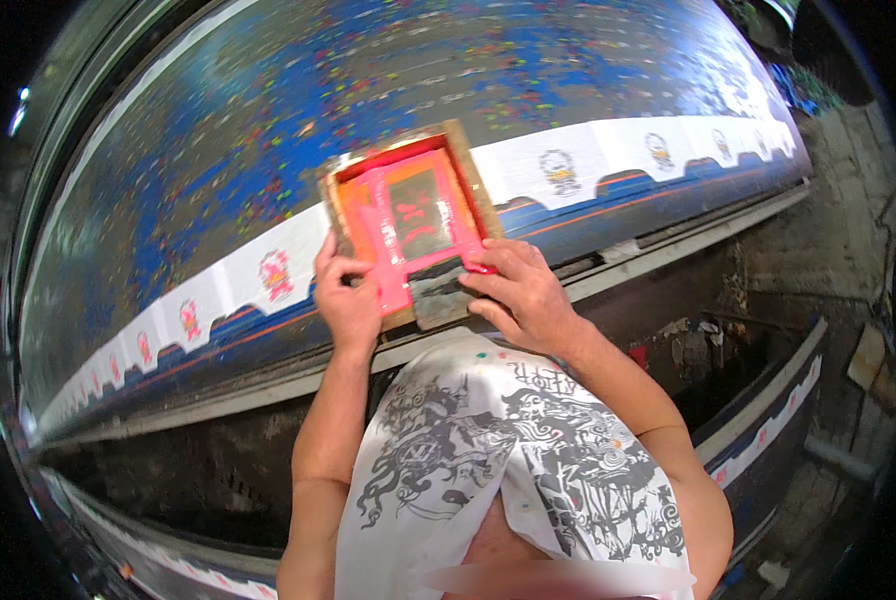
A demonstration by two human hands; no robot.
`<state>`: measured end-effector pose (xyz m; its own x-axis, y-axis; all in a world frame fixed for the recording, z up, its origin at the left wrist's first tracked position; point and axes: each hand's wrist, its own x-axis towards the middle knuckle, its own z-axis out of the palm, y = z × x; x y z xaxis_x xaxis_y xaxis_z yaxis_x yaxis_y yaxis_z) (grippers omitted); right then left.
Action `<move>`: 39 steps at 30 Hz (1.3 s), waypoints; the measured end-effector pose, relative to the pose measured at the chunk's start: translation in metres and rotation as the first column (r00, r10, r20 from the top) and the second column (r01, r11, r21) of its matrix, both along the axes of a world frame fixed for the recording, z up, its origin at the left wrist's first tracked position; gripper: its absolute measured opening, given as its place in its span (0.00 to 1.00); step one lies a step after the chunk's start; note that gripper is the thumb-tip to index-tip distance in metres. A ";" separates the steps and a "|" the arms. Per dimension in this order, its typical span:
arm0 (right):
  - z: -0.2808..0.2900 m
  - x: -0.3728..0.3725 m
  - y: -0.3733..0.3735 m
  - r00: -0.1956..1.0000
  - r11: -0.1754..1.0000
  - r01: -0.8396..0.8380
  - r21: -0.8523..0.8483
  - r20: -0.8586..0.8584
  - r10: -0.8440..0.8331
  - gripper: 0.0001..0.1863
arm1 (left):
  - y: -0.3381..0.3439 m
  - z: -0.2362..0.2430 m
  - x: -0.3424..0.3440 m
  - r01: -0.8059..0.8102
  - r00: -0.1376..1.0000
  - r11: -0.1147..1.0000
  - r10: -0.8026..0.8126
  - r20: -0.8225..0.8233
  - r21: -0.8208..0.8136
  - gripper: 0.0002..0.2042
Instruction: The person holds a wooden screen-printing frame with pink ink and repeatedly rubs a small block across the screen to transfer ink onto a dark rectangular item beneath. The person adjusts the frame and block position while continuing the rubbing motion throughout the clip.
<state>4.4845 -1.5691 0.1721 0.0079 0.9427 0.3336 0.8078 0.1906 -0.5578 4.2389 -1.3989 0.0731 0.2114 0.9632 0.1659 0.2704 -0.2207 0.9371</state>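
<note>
A small printing screen (456, 150) with a wooden frame is tilted over the long table's near edge. Bright pink ink coats its inside around a darker middle window with pink marks. My left hand (350, 305) grips the frame's near left corner, thumb on top. At the near right corner, my right hand (523, 290) pinches the frame with bent fingers. A worn greyish piece (442, 300) shows at the frame's near side between my hands; its kind is unclear. Behind the screen runs a strip of white cut cloth pieces (608, 155).
The long table (268, 90) is blue and grey, speckled with coloured ink. Prints left of the screen carry pink (275, 275); those to the right look grey and yellowish (558, 172). A pale rail (708, 228) edges the table. Another table (768, 430) with white pieces stands behind me.
</note>
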 end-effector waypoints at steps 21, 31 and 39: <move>0.003 0.216 -0.111 0.935 0.965 0.262 0.028 -0.254 -0.247 0.23 | -0.076 0.012 0.220 0.059 0.980 0.983 -0.024 0.196 -0.174 0.11; 0.019 0.193 -0.087 0.997 0.995 -0.080 0.051 0.015 0.080 0.21 | -0.080 0.018 0.216 0.082 0.955 0.966 -0.005 0.297 -0.245 0.11; 0.032 0.191 -0.055 0.963 0.970 -0.243 -0.021 0.115 0.244 0.21 | -0.082 0.020 0.219 0.050 0.983 0.983 -0.017 0.184 -0.179 0.10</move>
